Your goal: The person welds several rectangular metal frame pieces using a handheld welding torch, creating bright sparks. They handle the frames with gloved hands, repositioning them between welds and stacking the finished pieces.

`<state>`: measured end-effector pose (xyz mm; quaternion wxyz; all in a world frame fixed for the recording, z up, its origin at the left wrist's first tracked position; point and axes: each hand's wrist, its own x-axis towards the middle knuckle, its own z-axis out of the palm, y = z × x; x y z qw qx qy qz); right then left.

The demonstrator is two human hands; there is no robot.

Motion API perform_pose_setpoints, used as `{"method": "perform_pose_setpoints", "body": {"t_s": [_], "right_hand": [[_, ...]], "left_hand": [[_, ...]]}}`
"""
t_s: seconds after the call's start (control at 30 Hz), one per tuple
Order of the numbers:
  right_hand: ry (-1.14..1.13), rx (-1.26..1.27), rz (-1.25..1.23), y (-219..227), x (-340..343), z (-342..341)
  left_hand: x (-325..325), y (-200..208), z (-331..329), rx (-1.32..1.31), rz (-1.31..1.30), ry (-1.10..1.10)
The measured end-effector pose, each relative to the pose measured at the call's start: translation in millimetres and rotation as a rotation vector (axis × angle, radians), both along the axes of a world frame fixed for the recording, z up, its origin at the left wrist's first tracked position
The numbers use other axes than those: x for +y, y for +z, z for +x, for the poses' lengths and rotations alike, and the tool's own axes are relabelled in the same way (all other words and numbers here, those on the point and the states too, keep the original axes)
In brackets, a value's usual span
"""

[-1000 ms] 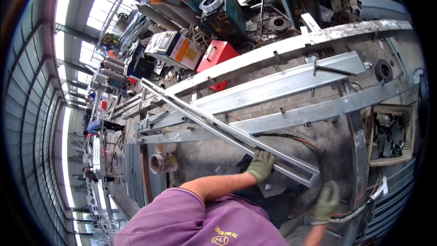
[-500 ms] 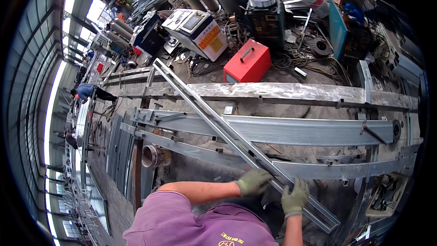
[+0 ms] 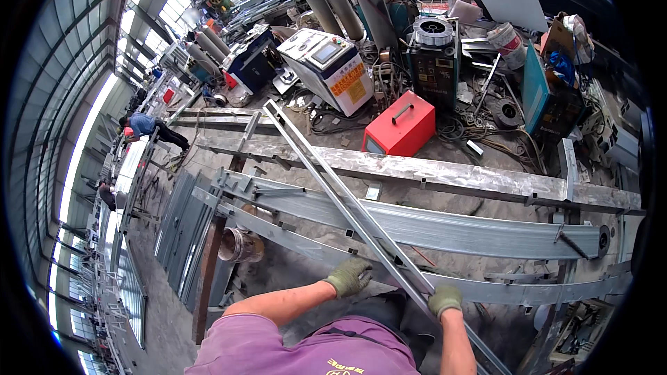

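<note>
A long, narrow metal frame (image 3: 331, 182) of two parallel rails lies diagonally across the steel beams, its near end passing beside my body. My right hand (image 3: 445, 298), in a grey-green work glove, is closed around its right rail. In a matching glove, my left hand (image 3: 349, 278) hovers to the left of the frame, apart from it, fingers loosely spread with nothing in them. Beneath the frame run a wide galvanized beam (image 3: 479, 230) and a narrower steel strip (image 3: 514, 292) nearer me.
Beyond a scuffed steel beam (image 3: 445, 175) stand a red metal box (image 3: 401, 125), a white machine cabinet (image 3: 326, 69) and a wire-spool welder (image 3: 434, 69). Cables lie on the floor. A dirty bucket (image 3: 240, 245) stands left; another person (image 3: 149, 126) bends over work at far left.
My left hand has come off the frame and moved left. My right hand keeps its hold on the rail. The whole view has shifted, and the frame's near end now runs out of sight.
</note>
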<state>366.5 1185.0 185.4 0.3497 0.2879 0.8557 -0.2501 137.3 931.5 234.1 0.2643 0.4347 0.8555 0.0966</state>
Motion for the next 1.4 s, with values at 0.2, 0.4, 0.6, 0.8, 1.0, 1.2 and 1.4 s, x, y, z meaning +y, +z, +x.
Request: {"method": "perform_pose_setpoints", "body": {"t_s": [0.2,0.4,0.6,0.8,1.0,1.2,1.4], "right_hand": [[-0.174,-0.024,-0.066,14.3,-12.1,84.3],[-0.27,-0.099,0.008,26.0,-22.1,158.2],[-0.501,-0.053,0.12,20.6,-63.2,184.5],[-0.82,-0.004,0.276,44.2,-89.7,162.4],[-1.594,0.389,0.558,74.4,-190.1,149.3],[-2.295,0.515,-0.679,1.1,-191.0,127.7],[-2.696,0.652,-0.761,-29.4,-176.5,97.4]], "left_hand": [[32.8,22.5,-55.8,0.25,0.245,-0.166],[72.4,1.7,-84.7,0.363,0.161,-0.374],[149.1,-49.6,-109.5,-0.041,-0.372,-0.802],[198.7,-53.8,-115.6,0.011,-0.568,-1.082],[208.1,-132.9,-161.3,-0.284,-0.664,-1.212],[228.1,-153.3,-169.6,-0.297,-1.007,-1.257],[198.9,-184.0,-201.6,-0.193,-0.822,-1.294]]}}
